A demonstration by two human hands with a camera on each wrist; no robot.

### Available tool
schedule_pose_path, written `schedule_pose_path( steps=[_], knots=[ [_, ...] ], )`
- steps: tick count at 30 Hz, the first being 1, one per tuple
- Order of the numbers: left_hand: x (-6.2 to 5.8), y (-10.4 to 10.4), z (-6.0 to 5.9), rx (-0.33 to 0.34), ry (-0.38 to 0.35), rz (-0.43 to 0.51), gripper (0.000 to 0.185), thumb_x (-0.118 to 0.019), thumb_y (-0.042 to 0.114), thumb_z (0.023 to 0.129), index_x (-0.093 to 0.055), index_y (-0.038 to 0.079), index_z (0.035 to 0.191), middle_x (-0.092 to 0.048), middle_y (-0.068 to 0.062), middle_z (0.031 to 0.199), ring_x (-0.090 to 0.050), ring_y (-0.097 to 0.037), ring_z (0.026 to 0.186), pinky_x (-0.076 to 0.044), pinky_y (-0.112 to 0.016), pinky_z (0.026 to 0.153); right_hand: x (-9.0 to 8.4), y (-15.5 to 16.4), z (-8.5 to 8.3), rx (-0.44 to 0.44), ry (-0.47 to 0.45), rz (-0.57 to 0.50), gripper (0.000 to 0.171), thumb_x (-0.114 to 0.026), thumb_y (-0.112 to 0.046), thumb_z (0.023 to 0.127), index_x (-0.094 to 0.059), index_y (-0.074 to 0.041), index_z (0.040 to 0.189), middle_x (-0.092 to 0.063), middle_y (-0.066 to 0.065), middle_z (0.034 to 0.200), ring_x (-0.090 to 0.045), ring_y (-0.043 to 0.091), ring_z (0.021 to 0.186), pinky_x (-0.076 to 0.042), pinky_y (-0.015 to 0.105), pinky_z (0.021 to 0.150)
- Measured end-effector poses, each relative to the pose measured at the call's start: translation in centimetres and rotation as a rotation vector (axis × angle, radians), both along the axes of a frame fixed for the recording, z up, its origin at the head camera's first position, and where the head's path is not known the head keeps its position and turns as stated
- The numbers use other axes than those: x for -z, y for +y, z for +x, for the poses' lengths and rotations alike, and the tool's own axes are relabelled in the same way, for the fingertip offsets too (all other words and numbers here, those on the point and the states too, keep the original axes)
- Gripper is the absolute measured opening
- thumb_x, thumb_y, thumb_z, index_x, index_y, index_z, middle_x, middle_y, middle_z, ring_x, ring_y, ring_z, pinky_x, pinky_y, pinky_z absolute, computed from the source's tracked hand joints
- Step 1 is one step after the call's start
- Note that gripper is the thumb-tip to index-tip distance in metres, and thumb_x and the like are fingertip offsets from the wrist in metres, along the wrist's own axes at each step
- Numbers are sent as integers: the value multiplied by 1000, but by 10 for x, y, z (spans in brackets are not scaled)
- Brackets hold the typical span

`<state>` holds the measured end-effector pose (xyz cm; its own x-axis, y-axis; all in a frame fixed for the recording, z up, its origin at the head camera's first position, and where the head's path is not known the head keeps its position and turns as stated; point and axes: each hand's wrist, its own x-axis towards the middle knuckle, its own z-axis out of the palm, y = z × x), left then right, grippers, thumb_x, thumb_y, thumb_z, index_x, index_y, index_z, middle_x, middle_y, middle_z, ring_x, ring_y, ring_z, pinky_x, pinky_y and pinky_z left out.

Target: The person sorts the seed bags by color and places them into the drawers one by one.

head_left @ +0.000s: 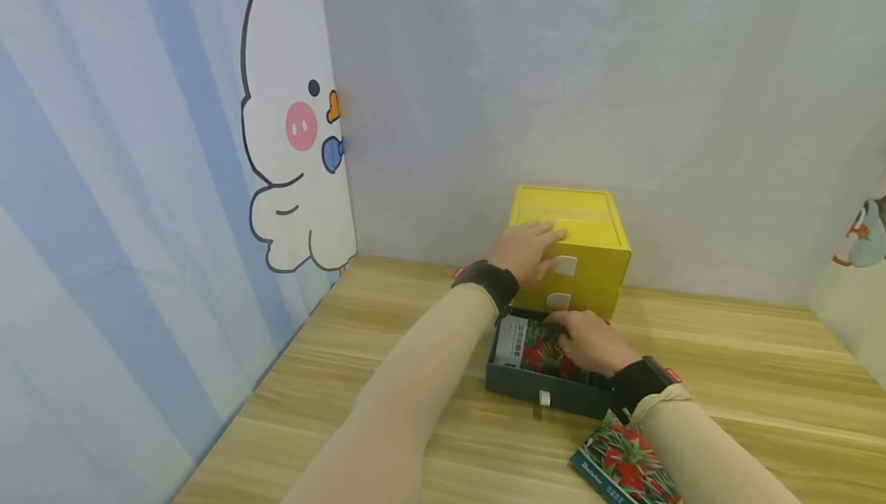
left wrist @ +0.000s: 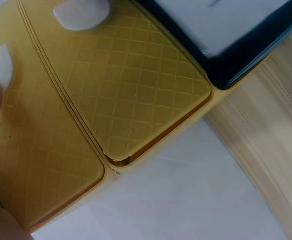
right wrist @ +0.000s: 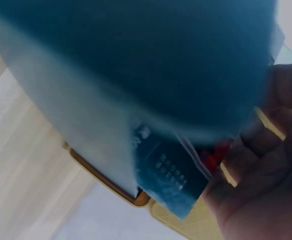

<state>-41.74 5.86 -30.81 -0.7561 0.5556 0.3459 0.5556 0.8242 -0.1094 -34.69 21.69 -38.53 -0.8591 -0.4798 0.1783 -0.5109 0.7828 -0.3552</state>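
A flat red-and-green printed packet (head_left: pixel 626 467) lies nearest, just in front of the dark green open drawer tray (head_left: pixel 547 390). Inside the tray, the right hand (head_left: pixel 588 341) curls onto a similar packet (head_left: pixel 529 344). Behind it, the left hand (head_left: pixel 529 250) rests flat-fingered on the yellow square drawer box (head_left: pixel 584 235).

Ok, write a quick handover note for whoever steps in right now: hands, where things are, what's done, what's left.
Left hand rests flat on the yellow box, fingers straight.
Right hand holds a red-patterned packet inside the green drawer, which is out and sits on the table before the box.
Done: drawer out, one packet in it.
Left: a second packet lies on the table beside the drawer; the drawer probably goes back in.
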Motion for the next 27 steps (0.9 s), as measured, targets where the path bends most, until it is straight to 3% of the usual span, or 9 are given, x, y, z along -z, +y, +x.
schedule_pose_path(
  steps=[9, 27],
  knots=[
    [-2, -1, 2, 8, 13, 1, 54, -56, 41, 96, -42, 26, 146, -44, 1, 147, -40, -18, 135, -31, -33, 112, 11, 0, -5, 51, 128, 6, 22, -62, 1, 83, -73, -1, 102, -70, 10, 95, -54, 15, 68, -47, 32, 62],
    [-1, 0, 1, 6, 2, 9, 54, -56, 41, 96, -43, 26, 146, -44, 2, 147, -40, -17, 135, -30, -33, 113, 12, 8, -2, 73, 175, -37, 16, -64, -1, 84, -74, -1, 97, -69, 11, 94, -65, 28, 88, -54, 47, 77]
  ],
)
